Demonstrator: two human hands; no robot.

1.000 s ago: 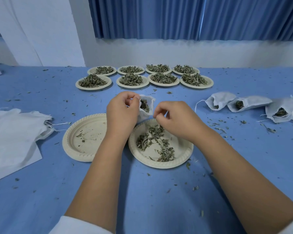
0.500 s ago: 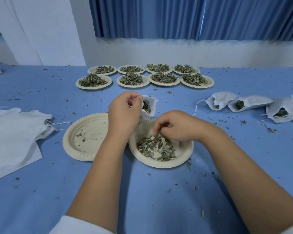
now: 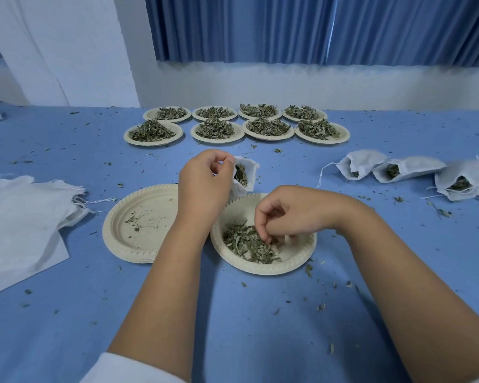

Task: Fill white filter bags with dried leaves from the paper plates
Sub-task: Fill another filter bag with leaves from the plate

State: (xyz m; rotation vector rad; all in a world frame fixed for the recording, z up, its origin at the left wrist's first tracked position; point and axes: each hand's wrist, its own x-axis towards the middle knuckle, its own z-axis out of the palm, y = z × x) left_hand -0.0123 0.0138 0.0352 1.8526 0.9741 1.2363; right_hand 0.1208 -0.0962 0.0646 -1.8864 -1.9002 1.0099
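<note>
My left hand (image 3: pixel 203 186) pinches the rim of a small white filter bag (image 3: pixel 246 175), holding it open above the far edge of a paper plate (image 3: pixel 299 261); dried leaves show inside the bag. My right hand (image 3: pixel 291 214) reaches down into that plate, its fingertips curled into the pile of dried leaves (image 3: pixel 246 244). Whether it holds any leaves is hidden by the fingers.
A nearly empty paper plate (image 3: pixel 138 222) lies to the left. A stack of flat white bags (image 3: pixel 22 219) sits at the far left. Several plates heaped with leaves (image 3: pixel 238 125) stand at the back. Several filled bags (image 3: pixel 404 170) lie on the right. Leaf crumbs dot the blue table.
My right hand has dropped from beside the bag's mouth down into the plate and is gathering leaves toward the middle. My left hand and the bag have stayed in place.
</note>
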